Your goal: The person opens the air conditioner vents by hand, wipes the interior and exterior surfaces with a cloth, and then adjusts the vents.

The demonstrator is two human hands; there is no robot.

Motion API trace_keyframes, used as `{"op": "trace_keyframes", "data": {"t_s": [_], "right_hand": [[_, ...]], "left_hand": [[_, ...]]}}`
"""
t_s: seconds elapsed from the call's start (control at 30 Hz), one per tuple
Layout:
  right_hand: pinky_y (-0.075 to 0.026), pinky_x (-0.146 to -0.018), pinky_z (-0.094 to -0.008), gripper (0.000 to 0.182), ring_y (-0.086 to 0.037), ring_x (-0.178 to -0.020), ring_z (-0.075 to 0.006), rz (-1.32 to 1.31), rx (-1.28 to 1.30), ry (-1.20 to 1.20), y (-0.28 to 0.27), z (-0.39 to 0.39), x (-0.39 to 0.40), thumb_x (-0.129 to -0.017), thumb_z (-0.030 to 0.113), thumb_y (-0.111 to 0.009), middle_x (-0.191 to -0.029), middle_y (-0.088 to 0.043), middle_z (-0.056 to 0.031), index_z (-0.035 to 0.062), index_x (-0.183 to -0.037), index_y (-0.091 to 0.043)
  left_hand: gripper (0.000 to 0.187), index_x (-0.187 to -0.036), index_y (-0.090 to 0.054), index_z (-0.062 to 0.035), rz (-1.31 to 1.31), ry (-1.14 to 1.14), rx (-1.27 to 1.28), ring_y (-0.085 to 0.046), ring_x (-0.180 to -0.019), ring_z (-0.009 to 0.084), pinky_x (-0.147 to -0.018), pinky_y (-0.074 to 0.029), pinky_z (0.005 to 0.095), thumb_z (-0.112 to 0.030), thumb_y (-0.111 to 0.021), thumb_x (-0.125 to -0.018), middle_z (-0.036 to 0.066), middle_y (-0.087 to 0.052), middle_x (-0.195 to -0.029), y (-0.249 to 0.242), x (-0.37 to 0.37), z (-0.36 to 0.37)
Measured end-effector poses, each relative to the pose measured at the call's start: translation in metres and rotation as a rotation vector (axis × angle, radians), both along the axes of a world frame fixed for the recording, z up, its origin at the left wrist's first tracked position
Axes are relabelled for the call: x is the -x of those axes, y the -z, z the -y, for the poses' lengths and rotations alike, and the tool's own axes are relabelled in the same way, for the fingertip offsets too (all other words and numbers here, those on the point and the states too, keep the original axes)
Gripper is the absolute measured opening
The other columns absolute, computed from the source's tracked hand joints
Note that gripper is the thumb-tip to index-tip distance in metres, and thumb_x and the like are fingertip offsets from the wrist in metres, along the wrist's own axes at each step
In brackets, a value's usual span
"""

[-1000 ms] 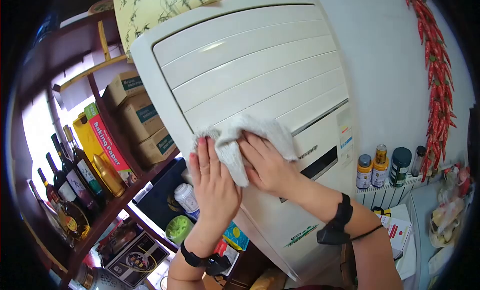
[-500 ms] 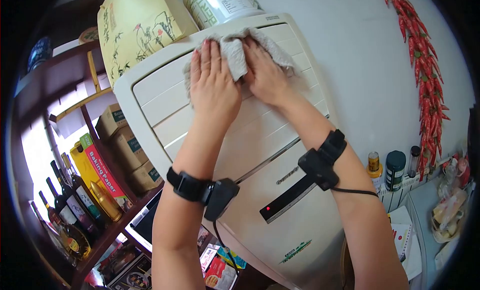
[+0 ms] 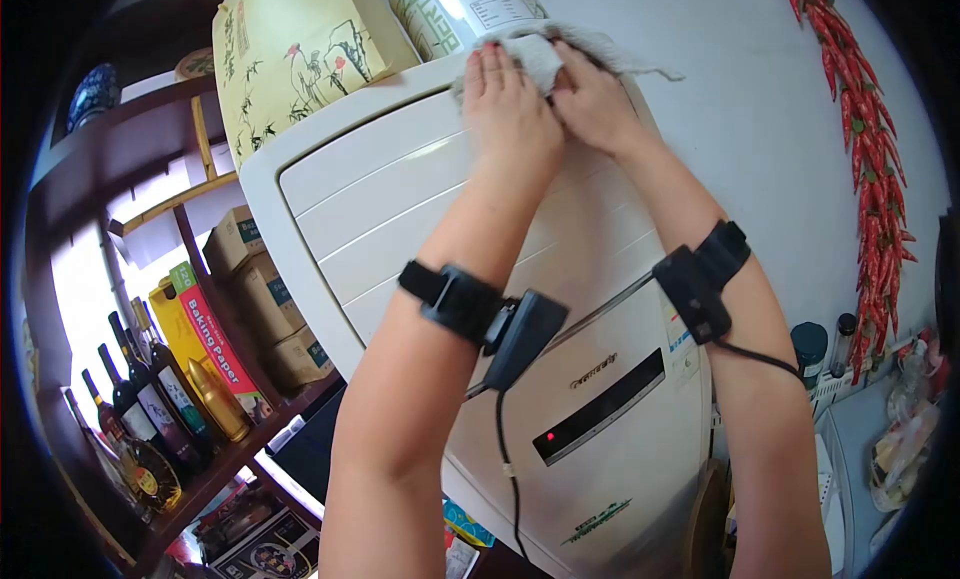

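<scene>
A grey-white cloth (image 3: 535,59) is bunched against the upper right corner of a tall white floor-standing air conditioner (image 3: 385,194). My left hand (image 3: 515,114) presses it to the slatted front with long fingers held close together. Beside it, my right hand (image 3: 597,104) grips the cloth with bent fingers, partly hidden by its folds. One loose end of the cloth sticks out to the right past the unit's edge. Lower on the front, a dark display strip (image 3: 600,407) shows a red light. Each forearm wears a black strapped device with a cable.
On top of the unit stand a yellow decorated paper bag (image 3: 290,64) and a labelled clear container (image 3: 495,4). Shelves at left hold bottles (image 3: 150,399), a baking paper box (image 3: 215,329) and cardboard boxes (image 3: 270,299). Dried red chillies (image 3: 870,149) hang on the right wall.
Both hands have slid the cloth up and to the right across the slats, from the upper middle to the top right corner. The view has shifted slightly.
</scene>
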State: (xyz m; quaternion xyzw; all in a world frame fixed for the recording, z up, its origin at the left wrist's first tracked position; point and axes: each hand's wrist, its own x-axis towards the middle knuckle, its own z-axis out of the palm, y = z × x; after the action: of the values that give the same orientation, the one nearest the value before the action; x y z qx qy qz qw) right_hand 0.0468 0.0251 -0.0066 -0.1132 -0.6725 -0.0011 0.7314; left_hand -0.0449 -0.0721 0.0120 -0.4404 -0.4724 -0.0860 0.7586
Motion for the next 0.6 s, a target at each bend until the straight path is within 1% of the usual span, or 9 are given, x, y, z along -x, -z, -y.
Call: {"op": "trace_keyframes", "data": {"t_s": [0.1,0.2,0.27,0.37,0.43,0.47,0.5,0.57,0.6], "right_hand": [[-0.032,-0.111,-0.0434,0.047,-0.042,-0.132,-0.0349,-0.087,-0.222,-0.168,0.006,0.032,0.03,-0.095,0.031,-0.043,-0.14,-0.046,-0.0211,0.0052,-0.134,-0.049],[-0.036,-0.108,-0.0385,0.045,-0.046,-0.128,-0.036,-0.04,-0.443,-0.18,0.005,0.073,0.057,-0.095,0.029,-0.046,-0.135,-0.05,-0.0237,0.0008,-0.13,-0.051],[-0.039,-0.106,-0.0403,0.045,-0.048,-0.125,-0.0358,-0.009,-0.475,-0.267,0.003,0.105,0.076,-0.095,0.031,-0.046,-0.132,-0.051,-0.0236,-0.0002,-0.128,-0.051],[-0.036,-0.108,-0.04,0.044,-0.045,-0.129,-0.0365,0.084,-0.496,-0.39,-0.005,0.148,0.094,-0.096,0.025,-0.049,-0.137,-0.047,-0.0246,-0.0015,-0.131,-0.049],[-0.038,-0.106,-0.041,0.046,-0.046,-0.126,-0.0376,0.092,-0.529,-0.42,-0.016,0.17,0.1,-0.096,0.031,-0.049,-0.135,-0.048,-0.0243,-0.0013,-0.13,-0.05],[-0.039,-0.105,-0.0415,0.047,-0.047,-0.125,-0.0381,0.097,-0.545,-0.436,-0.019,0.177,0.102,-0.097,0.034,-0.048,-0.134,-0.049,-0.0242,-0.0012,-0.129,-0.05],[-0.04,-0.104,-0.0418,0.049,-0.048,-0.124,-0.0385,0.068,-0.527,-0.419,-0.022,0.179,0.105,-0.097,0.036,-0.048,-0.133,-0.049,-0.0239,-0.0009,-0.129,-0.05],[-0.041,-0.102,-0.0424,0.051,-0.049,-0.121,-0.0392,0.012,-0.493,-0.39,-0.028,0.182,0.111,-0.097,0.039,-0.047,-0.131,-0.051,-0.0233,-0.0003,-0.128,-0.051],[-0.041,-0.101,-0.0431,0.054,-0.05,-0.12,-0.0388,-0.01,-0.42,-0.331,-0.03,0.179,0.112,-0.097,0.044,-0.045,-0.128,-0.052,-0.0228,0.0007,-0.13,-0.05]], "left_hand": [[0.053,-0.13,-0.05,0.0088,0.093,-0.029,-0.023,-0.033,-0.139,0.0366,-0.118,-0.016,0.0445,-0.024,-0.04,-0.09,0.025,-0.045,-0.141,0.013,0.012,0.047],[0.055,-0.134,-0.045,0.0103,0.158,-0.054,-0.06,-0.03,-0.141,0.0349,-0.119,-0.011,0.0424,-0.02,-0.041,-0.089,0.023,-0.045,-0.142,0.027,0.034,0.095],[0.054,-0.134,-0.044,0.0106,0.185,-0.081,-0.055,-0.032,-0.139,0.0362,-0.118,-0.014,0.0434,-0.021,-0.042,-0.09,0.024,-0.046,-0.141,0.031,0.047,0.13],[0.054,-0.135,-0.042,0.0101,0.172,-0.085,-0.086,-0.034,-0.137,0.0377,-0.116,-0.018,0.0452,-0.023,-0.043,-0.093,0.025,-0.045,-0.14,0.029,0.068,0.171],[0.054,-0.136,-0.042,0.0084,0.117,-0.088,-0.124,-0.036,-0.136,0.039,-0.115,-0.022,0.0468,-0.027,-0.044,-0.095,0.025,-0.045,-0.14,0.024,0.081,0.19],[0.054,-0.136,-0.042,0.0088,0.125,-0.083,-0.114,-0.037,-0.135,0.0392,-0.115,-0.022,0.0467,-0.027,-0.044,-0.095,0.025,-0.045,-0.14,0.021,0.085,0.196],[0.055,-0.136,-0.041,0.0091,0.133,-0.078,-0.106,-0.037,-0.135,0.0393,-0.115,-0.022,0.0466,-0.027,-0.044,-0.095,0.025,-0.045,-0.14,0.018,0.087,0.2],[0.053,-0.134,-0.043,0.0087,0.058,-0.082,-0.106,-0.039,-0.134,0.0397,-0.114,-0.022,0.047,-0.026,-0.044,-0.094,0.026,-0.046,-0.139,0.009,0.089,0.202],[0.052,-0.134,-0.044,0.0085,0.021,-0.084,-0.106,-0.039,-0.133,0.0399,-0.114,-0.023,0.0471,-0.025,-0.044,-0.094,0.026,-0.046,-0.138,0.003,0.09,0.2]]}}
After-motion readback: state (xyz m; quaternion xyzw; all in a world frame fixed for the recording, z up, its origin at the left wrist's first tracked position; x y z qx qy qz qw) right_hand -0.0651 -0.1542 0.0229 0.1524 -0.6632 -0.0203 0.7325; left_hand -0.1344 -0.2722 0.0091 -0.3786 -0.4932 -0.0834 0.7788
